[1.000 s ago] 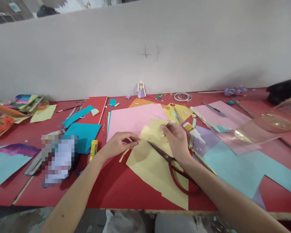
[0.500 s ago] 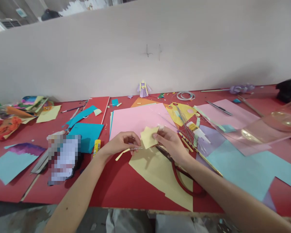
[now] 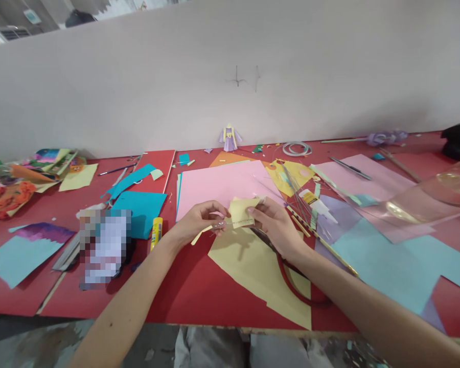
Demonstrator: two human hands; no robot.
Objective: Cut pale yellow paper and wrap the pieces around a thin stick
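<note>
My right hand (image 3: 278, 225) is closed on a small piece of pale yellow paper (image 3: 240, 212), pinching its right side. From the left, my left hand (image 3: 201, 222) has its fingers curled around a thin, shiny, see-through strip (image 3: 224, 224) that lies along the paper's lower edge; its exact kind is unclear. A narrow yellow paper strip (image 3: 201, 235) sticks out below the left fingers. Scissors (image 3: 287, 276) with red handles rest under my right wrist, partly hidden, on a larger yellow sheet (image 3: 253, 276).
Pink sheets (image 3: 214, 186) lie behind my hands. A glue stick (image 3: 157, 232) and a phone (image 3: 107, 250) are on the left. To the right are a glue bottle (image 3: 318, 204), a striped stick (image 3: 329, 248) and blue paper (image 3: 387, 266). A paper doll (image 3: 230, 138) stands against the wall.
The see-through strip now lies across the lower edge of the yellow piece, which has tilted and turned. My hands have risen slightly. The view has shifted a little.
</note>
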